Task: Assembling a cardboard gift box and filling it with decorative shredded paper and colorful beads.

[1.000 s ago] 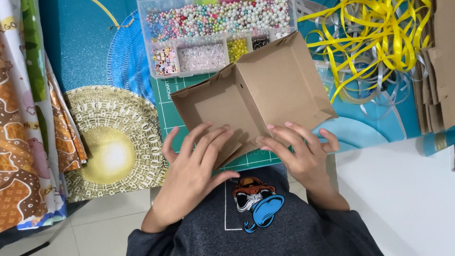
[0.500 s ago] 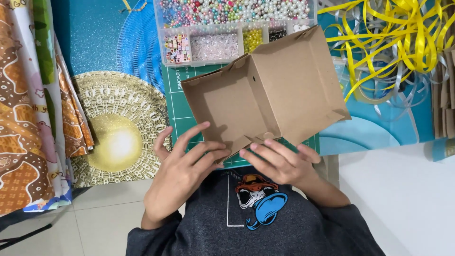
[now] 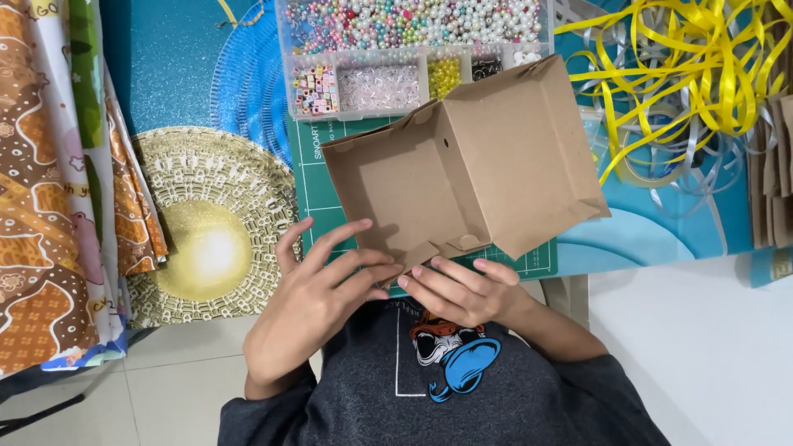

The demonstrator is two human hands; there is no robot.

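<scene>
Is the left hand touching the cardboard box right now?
Touching. The head view shows the left hand with its fingertips pressed against the near bottom edge of the open cardboard box, with no gap visible between them.

Bead organizer point(image 3: 396, 49) and yellow ribbon point(image 3: 686, 66) crowd behind the cardboard box point(image 3: 462, 165).

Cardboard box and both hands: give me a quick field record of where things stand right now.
box: brown cardboard box, open, tilted, inside facing the camera
left hand: left hand, fingers spread on the box's near edge
right hand: right hand, fingertips at the box's near flap
beneath: green cutting mat
behind: clear bead organiser
right side: yellow ribbon
left side: gold round mat
</scene>
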